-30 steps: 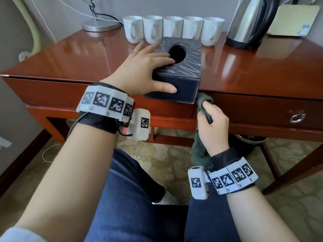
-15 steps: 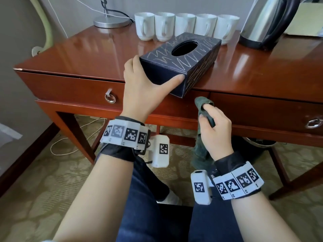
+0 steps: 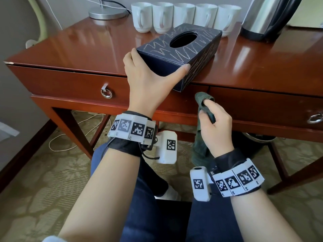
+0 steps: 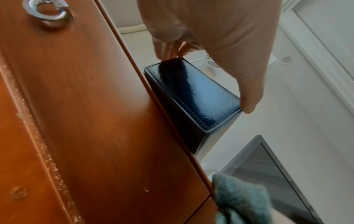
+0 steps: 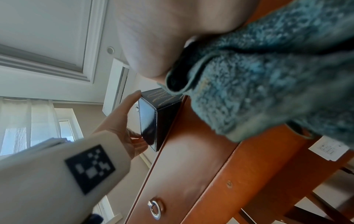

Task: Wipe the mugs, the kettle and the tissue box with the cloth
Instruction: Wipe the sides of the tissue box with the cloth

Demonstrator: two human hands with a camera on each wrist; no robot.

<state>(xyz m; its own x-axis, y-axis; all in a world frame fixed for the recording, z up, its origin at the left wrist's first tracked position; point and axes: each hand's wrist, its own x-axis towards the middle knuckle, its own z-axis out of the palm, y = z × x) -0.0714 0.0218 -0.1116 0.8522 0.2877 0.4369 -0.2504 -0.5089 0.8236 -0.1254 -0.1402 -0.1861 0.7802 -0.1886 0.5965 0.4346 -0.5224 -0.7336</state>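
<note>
The dark tissue box (image 3: pixel 181 55) sits at the front edge of the table (image 3: pixel 87 49), one corner poking out over it, and the left hand (image 3: pixel 150 79) grips its near end with thumb on one side and fingers on the other. The right hand (image 3: pixel 215 126) is closed round the soft green cloth (image 3: pixel 203 100) just below the table's front edge. The box looks light, stiff and shiny, so it may slip; holding it by its end leaves the top and long sides free for wiping.

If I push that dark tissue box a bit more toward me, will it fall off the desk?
Probably, yes. One corner of the tissue box already pokes past the desk edge, steadied by the left hand. Its shiny sides likely slide easily on the polished wood. It looks stiff, so it would tip whole, not bend.
</note>
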